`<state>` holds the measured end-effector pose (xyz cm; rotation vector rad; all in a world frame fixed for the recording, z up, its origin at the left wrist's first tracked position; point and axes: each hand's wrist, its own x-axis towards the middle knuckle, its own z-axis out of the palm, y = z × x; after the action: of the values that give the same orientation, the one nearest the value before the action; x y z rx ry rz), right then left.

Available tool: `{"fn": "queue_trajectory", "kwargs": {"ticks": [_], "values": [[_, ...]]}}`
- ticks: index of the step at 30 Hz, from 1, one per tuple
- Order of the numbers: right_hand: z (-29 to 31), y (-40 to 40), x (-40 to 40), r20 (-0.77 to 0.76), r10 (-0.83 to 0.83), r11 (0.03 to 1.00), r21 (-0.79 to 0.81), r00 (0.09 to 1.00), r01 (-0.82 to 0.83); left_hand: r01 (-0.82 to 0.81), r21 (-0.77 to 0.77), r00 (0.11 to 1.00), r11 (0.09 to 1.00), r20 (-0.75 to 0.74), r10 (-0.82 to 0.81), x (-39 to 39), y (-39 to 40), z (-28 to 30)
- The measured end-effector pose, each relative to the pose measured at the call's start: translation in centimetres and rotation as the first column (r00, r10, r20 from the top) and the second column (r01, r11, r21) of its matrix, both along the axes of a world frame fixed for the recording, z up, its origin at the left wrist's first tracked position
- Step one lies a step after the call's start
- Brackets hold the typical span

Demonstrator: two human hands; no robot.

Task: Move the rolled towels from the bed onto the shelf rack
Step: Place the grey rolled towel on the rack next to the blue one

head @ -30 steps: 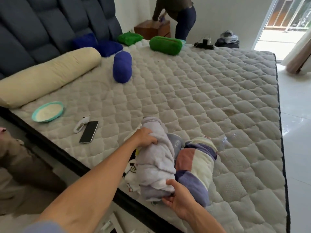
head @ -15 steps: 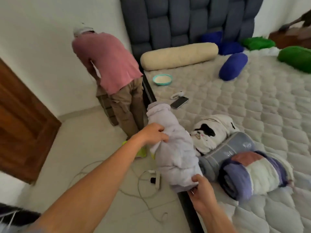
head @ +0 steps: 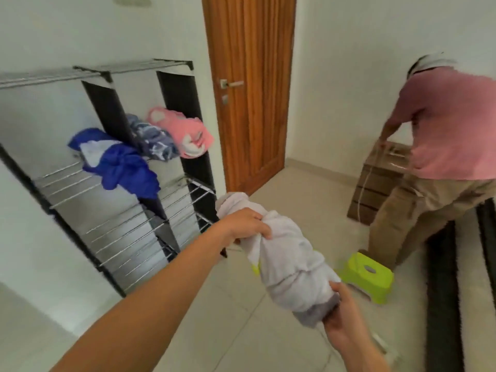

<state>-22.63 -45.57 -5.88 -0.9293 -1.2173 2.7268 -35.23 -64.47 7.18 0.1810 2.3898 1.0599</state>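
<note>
I hold a rolled pale lilac towel (head: pixel 288 260) in the air above the floor, in front of the shelf rack (head: pixel 128 226). My left hand (head: pixel 245 224) grips its far upper end. Its near lower end sits in my right hand (head: pixel 342 323). The rack is black with chrome wire shelves and stands at the left against the wall. On its upper shelf lie a blue towel (head: pixel 120 162), a blue-and-white patterned towel (head: pixel 153 140) and a pink towel (head: pixel 182 135). The bed's dark edge (head: pixel 442 285) shows at the far right.
A person in a pink shirt (head: pixel 451 124) bends over a wooden nightstand (head: pixel 381 183) at the right. A lime green step stool (head: pixel 371 275) stands on the tiled floor near their feet. A wooden door (head: pixel 249 84) is closed behind the rack.
I have turned left from the bed toward the shelf rack, carrying the lilac towel in both hands. The bed and the other rolled towels have left the view.
</note>
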Motion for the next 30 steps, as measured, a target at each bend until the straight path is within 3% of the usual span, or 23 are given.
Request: {"fn": "queue_trajectory", "kwargs": {"ticks": [6, 11, 17, 21, 27, 30], "values": [[3.1, -14.4, -9.2, -0.059, 0.327, 0.943, 0.079, 0.943, -0.322, -0.219, -0.009, 0.972, 0.976, -0.086, 0.217, -3.9, -17.2, 2.6], [6.0, -22.3, -14.3, -0.070, 0.500, 0.863, 0.128, 0.863, -0.489, -0.349, 0.013, 0.910, 0.937, -0.233, 0.342, -6.0, -26.9, 6.0], [7.3, -30.3, -21.4, -0.111, 0.712, 0.701, 0.157, 0.693, -0.695, -0.551, 0.168, 0.725, 0.818, -0.390, 0.568, -9.4, -34.5, 9.2], [9.1, -34.8, -25.5, -0.173, 0.805, 0.589, 0.116, 0.568, -0.799, -0.685, 0.227, 0.542, 0.692, -0.477, 0.692, -12.4, -37.5, 11.0], [10.8, -40.3, -29.7, -0.195, 0.891, 0.438, 0.136, 0.410, -0.889, -0.781, 0.339, 0.309, 0.525, -0.520, 0.796, -17.0, -41.4, 11.1], [11.3, -42.5, -31.6, -0.215, 0.903, 0.405, 0.142, 0.371, -0.903, -0.800, 0.339, 0.253, 0.495, -0.556, 0.791, -19.2, -43.4, 10.5]]}}
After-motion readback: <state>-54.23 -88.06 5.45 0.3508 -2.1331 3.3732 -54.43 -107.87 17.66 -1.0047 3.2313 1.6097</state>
